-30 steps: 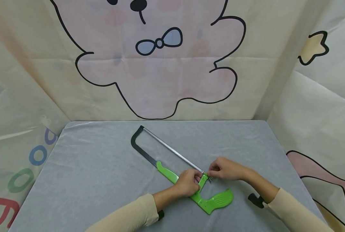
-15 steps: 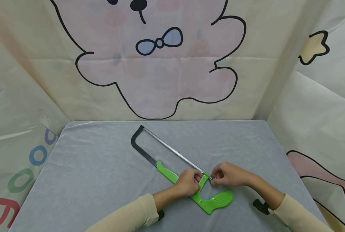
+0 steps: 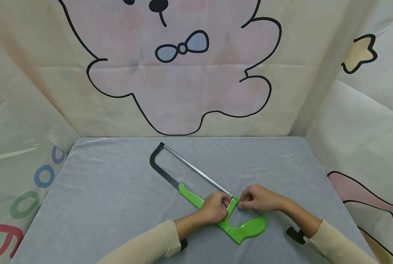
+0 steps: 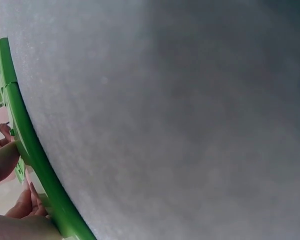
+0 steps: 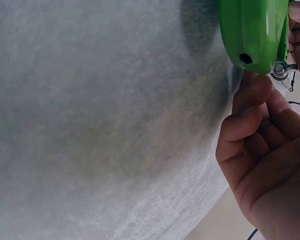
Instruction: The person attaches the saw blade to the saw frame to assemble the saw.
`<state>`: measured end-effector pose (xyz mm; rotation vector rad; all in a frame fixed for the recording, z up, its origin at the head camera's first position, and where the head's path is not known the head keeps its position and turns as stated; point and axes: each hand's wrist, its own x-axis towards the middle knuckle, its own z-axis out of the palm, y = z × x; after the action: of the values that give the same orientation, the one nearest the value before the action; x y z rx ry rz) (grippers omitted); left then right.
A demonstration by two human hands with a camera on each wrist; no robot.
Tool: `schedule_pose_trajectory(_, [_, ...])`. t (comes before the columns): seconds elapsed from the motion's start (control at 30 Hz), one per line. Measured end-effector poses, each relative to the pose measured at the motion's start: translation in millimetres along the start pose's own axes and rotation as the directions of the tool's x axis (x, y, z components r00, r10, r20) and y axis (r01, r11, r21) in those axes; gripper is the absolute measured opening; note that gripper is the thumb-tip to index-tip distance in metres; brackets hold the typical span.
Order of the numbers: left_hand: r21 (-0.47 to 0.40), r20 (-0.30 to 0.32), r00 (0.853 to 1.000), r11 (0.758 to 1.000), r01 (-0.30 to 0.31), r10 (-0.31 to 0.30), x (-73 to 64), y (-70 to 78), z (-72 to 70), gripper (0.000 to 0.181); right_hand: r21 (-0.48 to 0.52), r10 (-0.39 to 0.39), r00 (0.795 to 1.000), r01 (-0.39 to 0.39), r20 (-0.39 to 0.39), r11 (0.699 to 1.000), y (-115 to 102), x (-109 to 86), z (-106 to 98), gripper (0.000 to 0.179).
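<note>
A hacksaw (image 3: 191, 198) with a green handle and a dark curved bow lies diagonally on the table, its metal blade (image 3: 196, 170) toward the upper right. My left hand (image 3: 212, 208) grips the green frame beside the blade's near end; in the left wrist view, fingers wrap the green bar (image 4: 42, 162). At that blade end, my right hand (image 3: 261, 198) pinches the small metal wing nut (image 5: 280, 69), mostly hidden by fingertips in the head view. The right wrist view has those curled fingers right under the green handle (image 5: 255, 35) beside the nut.
A grey cloth covers the table (image 3: 110, 190). Behind it hangs a pale curtain (image 3: 170, 88) with a cartoon figure, and similar printed sheets stand on both sides. Dark wrist straps (image 3: 295, 235) show at the sleeves.
The right hand first shifted slightly down and right off the nut's side, exposing it, then its fingertips closed in over it again. The left hand and the hacksaw stayed put.
</note>
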<state>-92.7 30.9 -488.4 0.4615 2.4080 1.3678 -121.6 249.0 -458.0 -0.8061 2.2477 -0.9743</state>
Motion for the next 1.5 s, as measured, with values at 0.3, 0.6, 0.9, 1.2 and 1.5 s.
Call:
schedule_pose_trajectory(0.3, [0.009, -0.009, 1.0, 1.0, -0.009, 0.009, 0.4, -1.5, 1.9, 0.032, 0.132, -0.015, 0.998, 0.008, 0.054, 0.991, 11, 2.6, -3, 0.021])
schedule_pose_trajectory(0.6, [-0.007, -0.009, 1.0, 1.0, -0.004, 0.004, -0.3, 0.1, 1.2, 0.032, 0.239, 0.045, 0.992, -0.072, 0.116, 0.968, 15, 2.3, -3, 0.026])
schedule_pose_trajectory(0.9, [-0.02, -0.011, 1.0, 1.0, 0.0, -0.001, -1.5, 3.5, 0.0, 0.033, 0.158, 0.017, 0.998, -0.027, 0.062, 0.987, 16, 1.6, -5, 0.021])
schedule_pose_trajectory(1.2, [-0.007, -0.01, 1.0, 1.0, 0.0, 0.0, -1.2, 2.0, 0.7, 0.032, -0.002, 0.031, 0.998, -0.031, -0.05, 1.0, 10, -1.4, -1, 0.01])
schedule_pose_trajectory(1.5, [-0.038, -0.015, 1.0, 0.999, -0.019, 0.019, -2.4, 3.1, 0.7, 0.031, 0.028, 0.019, 1.0, -0.019, -0.017, 0.999, 4, -3.5, 2, 0.004])
